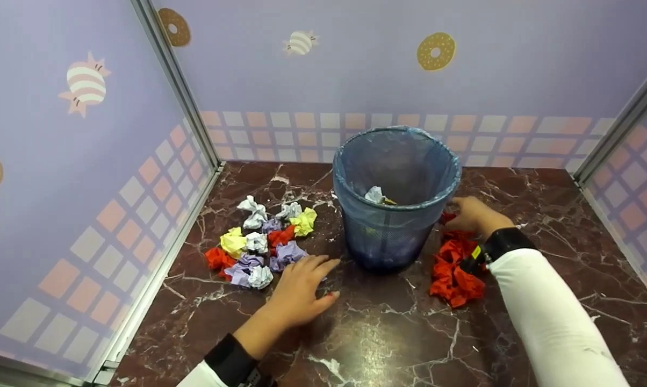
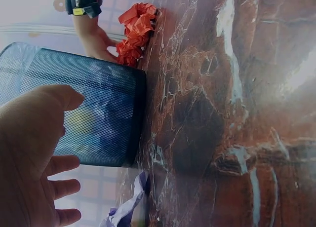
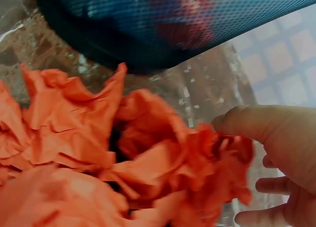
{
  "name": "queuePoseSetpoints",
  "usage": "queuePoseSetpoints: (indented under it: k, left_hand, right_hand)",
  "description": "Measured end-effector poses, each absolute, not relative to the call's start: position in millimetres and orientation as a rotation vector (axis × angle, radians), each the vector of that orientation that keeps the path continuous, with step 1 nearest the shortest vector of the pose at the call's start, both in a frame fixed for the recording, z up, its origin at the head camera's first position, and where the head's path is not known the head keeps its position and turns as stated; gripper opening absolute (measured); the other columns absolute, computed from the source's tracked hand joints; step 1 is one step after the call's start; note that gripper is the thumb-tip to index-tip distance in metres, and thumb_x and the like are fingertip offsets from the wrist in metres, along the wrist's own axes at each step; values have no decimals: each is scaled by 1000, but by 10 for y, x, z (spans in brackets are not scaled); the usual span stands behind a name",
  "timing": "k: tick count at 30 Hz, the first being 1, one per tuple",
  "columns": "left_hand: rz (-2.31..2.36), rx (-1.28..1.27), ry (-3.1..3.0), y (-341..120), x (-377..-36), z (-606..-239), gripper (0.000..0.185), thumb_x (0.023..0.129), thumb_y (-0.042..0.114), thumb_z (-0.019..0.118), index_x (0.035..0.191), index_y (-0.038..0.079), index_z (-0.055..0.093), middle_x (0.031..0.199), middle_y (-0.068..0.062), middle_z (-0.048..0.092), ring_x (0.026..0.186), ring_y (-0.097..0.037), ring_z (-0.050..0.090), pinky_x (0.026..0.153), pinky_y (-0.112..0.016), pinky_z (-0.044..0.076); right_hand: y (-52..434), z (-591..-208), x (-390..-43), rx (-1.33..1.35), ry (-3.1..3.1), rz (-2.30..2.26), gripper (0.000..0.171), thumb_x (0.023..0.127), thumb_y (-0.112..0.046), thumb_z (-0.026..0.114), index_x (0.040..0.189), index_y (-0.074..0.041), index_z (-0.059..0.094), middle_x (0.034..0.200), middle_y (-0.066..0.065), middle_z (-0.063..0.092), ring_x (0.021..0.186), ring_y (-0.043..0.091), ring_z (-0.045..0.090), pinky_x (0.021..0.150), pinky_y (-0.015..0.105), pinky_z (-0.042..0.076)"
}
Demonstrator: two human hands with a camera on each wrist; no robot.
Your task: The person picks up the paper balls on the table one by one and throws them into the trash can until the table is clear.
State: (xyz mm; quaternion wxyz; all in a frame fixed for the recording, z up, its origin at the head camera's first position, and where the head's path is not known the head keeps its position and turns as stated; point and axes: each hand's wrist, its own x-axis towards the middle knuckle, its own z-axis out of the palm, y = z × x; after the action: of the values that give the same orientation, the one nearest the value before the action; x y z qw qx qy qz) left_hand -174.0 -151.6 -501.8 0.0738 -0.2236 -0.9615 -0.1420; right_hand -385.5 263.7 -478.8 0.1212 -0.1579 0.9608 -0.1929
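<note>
A blue mesh bin (image 1: 396,226) lined with a blue bag stands mid-table, with a white paper ball (image 1: 374,194) inside. My left hand (image 1: 304,282) lies open just left of the bin, fingers straight, beside a pile of crumpled paper balls (image 1: 259,242) in white, yellow, purple and red. In the left wrist view the left hand (image 2: 34,153) is spread before the bin (image 2: 98,113). My right hand (image 1: 471,214) reaches beside the bin's right base, at the far end of a heap of red paper balls (image 1: 455,269). The right wrist view shows its thumb (image 3: 247,123) and fingers pinching a red paper ball (image 3: 217,163).
The dark marble table (image 1: 377,333) is walled by purple panels at the left, back and right, with metal corner posts (image 1: 178,86). The bin's rim (image 1: 399,131) stands well above the hands. A purple paper ball (image 2: 126,212) lies near the bin's foot.
</note>
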Motion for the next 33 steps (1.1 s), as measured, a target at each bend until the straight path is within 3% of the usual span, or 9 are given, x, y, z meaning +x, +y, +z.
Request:
queuePoseSetpoints:
  k: [8, 15, 20, 26, 33]
  left_hand:
    - [-440, -673, -2875, -1539, -1752, -5047, 67, 88, 55, 58, 148, 30, 40, 147, -5, 45, 134, -31, 42, 106, -57, 35]
    - [-446, -658, -2857, -1573, -1752, -5070, 66, 87, 55, 58, 147, 32, 41, 146, -4, 47, 132, -30, 44, 103, -56, 37]
    - [-459, -657, -2853, -1583, -1745, -5070, 66, 87, 55, 59, 147, 33, 40, 145, -4, 48, 132, -30, 43, 102, -56, 37]
    - [-450, -638, -2860, -1596, -1736, -5049, 67, 87, 57, 58, 148, 33, 39, 146, -3, 47, 132, -28, 43, 103, -54, 37]
    - [-477, -610, -2846, -1634, -1748, -5011, 68, 86, 55, 60, 146, 28, 43, 146, -5, 48, 132, -26, 44, 103, -54, 38]
  right_hand:
    - [2664, -4964, -3861, -436, 2796, -552, 62, 76, -18, 77, 130, 4, 55, 118, 28, 61, 107, 40, 55, 93, 55, 45]
    - [2686, -5005, -3848, -463, 2835, -581, 34, 76, -18, 77, 102, 1, 67, 91, 15, 66, 84, 31, 58, 75, 45, 48]
    - [2734, -5056, -3864, -469, 2868, -588, 20, 77, -16, 76, 87, -1, 68, 79, 10, 65, 76, 29, 57, 69, 42, 46]
    - [2815, -5107, -3887, -449, 2904, -639, 18, 75, -18, 76, 75, -4, 64, 67, 5, 61, 67, 26, 53, 58, 34, 42]
    - [2927, -4932, -3836, -397, 2927, -744, 16, 77, -14, 74, 76, -3, 61, 68, 6, 58, 65, 24, 53, 53, 31, 42]
